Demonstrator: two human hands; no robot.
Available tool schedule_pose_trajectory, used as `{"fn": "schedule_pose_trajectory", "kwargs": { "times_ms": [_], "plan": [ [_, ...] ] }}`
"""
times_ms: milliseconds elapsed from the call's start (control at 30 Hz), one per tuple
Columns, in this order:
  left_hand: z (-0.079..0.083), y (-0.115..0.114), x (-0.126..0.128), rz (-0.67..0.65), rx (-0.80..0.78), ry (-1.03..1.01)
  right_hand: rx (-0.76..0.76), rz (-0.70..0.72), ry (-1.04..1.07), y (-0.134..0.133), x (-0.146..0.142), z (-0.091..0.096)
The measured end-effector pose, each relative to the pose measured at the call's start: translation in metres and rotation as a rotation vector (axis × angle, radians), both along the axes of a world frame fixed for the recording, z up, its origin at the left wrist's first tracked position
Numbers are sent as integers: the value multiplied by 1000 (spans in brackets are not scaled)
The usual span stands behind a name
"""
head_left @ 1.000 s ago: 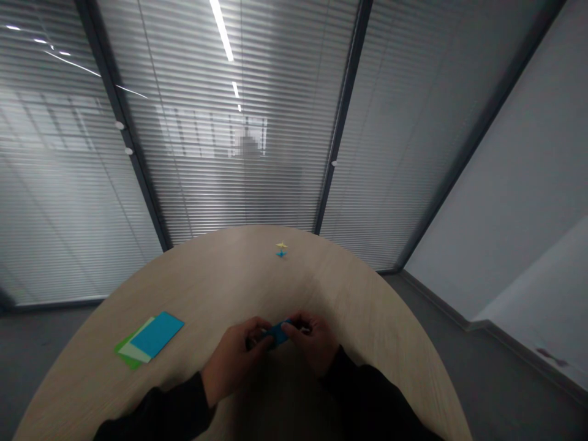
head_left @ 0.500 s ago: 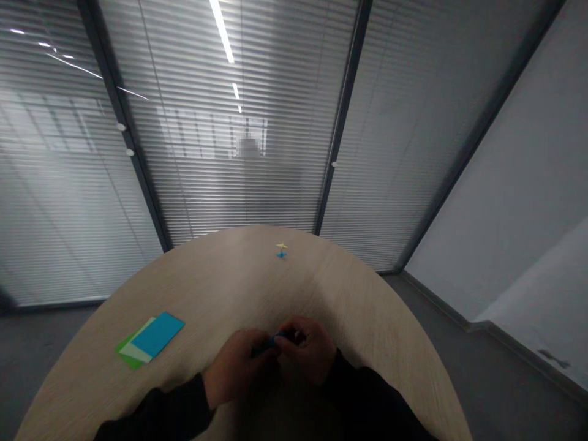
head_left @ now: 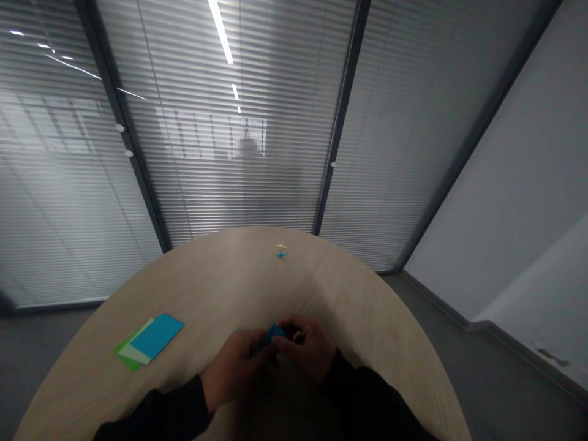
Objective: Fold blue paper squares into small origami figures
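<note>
Both my hands meet low over the near part of a pale wooden table [head_left: 220, 288]. My left hand [head_left: 234, 365] and my right hand [head_left: 305, 349] are closed, fingertips pinched together on a small piece of blue folded paper [head_left: 274, 332]. Most of the paper is hidden between my fingers. Dark sleeves cover both forearms.
A stack of blue, white and green paper sheets [head_left: 149, 340] lies on the table at the left. Two small folded paper figures, a yellow one [head_left: 281, 246] and a blue one [head_left: 280, 255], sit near the far edge. Glass walls with blinds stand behind the table.
My hands have drawn closer together and slightly nearer to me, and the blue paper shows less between the fingers than a second ago.
</note>
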State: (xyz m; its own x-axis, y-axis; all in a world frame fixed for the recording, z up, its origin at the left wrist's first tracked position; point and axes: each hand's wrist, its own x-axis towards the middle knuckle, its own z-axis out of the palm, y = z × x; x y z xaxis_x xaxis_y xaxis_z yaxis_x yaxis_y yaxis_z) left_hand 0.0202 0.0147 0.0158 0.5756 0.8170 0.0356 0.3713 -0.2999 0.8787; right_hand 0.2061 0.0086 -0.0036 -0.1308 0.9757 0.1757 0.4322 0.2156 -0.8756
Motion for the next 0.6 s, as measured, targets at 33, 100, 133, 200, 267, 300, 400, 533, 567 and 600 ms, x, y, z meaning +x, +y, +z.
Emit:
{"fn": "schedule_pose_trajectory", "kwargs": {
  "times_ms": [33,100,133,200,267,300,400,533,567,600],
  "plan": [
    [1,0,0,1,-2,-20,-29,11,5,0,0,0],
    [3,-1,1,-2,-6,-30,-65,1,8,0,1,-1],
    [4,-1,1,-2,-9,-19,-74,-2,11,0,1,0],
    [4,-1,1,2,-12,15,-77,-15,19,0,1,1],
    [3,-1,0,4,-14,44,-70,-41,20,2,2,2],
    [2,0,-1,-1,-11,52,-74,-56,16,3,3,2],
    [0,1,-1,2,0,69,-67,-54,18,4,4,1],
    [-1,3,0,32,24,73,-43,-58,48,2,-1,-2],
    [-1,3,0,31,32,65,-62,-35,59,1,-2,-2],
    [-1,3,0,33,42,57,-74,-20,66,0,-3,-1]
  ]
}}
